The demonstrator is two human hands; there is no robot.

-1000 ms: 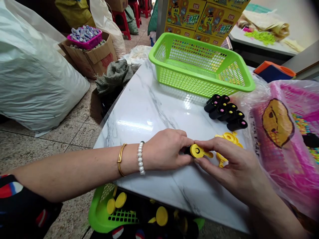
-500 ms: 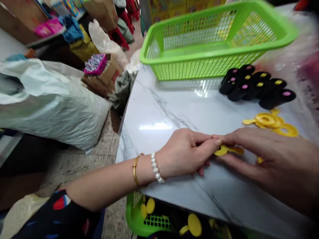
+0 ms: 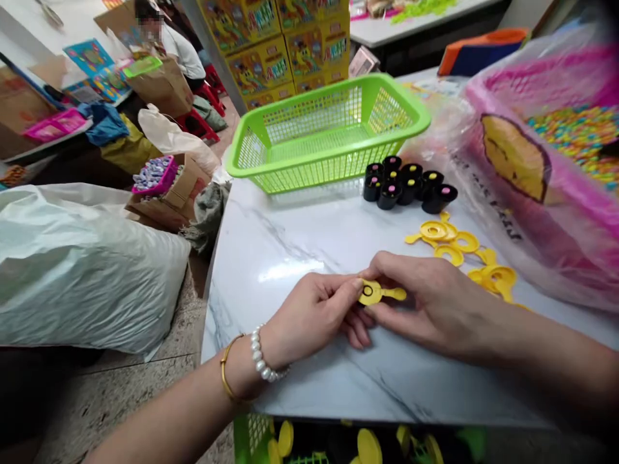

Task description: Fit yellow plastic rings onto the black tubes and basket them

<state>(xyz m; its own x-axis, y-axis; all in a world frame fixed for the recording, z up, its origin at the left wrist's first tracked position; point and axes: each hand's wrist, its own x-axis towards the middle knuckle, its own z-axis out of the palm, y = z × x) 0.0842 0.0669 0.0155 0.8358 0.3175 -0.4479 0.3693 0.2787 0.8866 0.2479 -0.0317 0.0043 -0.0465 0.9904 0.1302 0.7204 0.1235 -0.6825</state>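
Observation:
My left hand [image 3: 319, 309] pinches the left side of a yellow plastic lid with a tab [image 3: 371, 292], just above the marble-patterned table [image 3: 300, 238]. A dark ring shows on the lid's face, and its tab points right. My right hand [image 3: 425, 299] holds the same piece, thumb below and fingers above its rim. Beyond the hands, several loose yellow plastic pieces [image 3: 447, 254], round with tabs, lie on the table. Farther back stands a cluster of black cylinders [image 3: 387, 193] with pink or yellow dots on top.
A green basket [image 3: 309, 174] stands at the table's back. To the right, a pink plastic-wrapped container [image 3: 570, 238] holds small colourful pieces. Under the front edge is another green basket [image 3: 251, 435] with yellow-capped black pieces. A big white sack [image 3: 87, 277] fills the left; a person [image 3: 181, 55] sits far back.
The view has swung to the right and up, showing more of the pink container and stacked boxes. Both hands still hold the yellow lid, with its ringed face now more visible.

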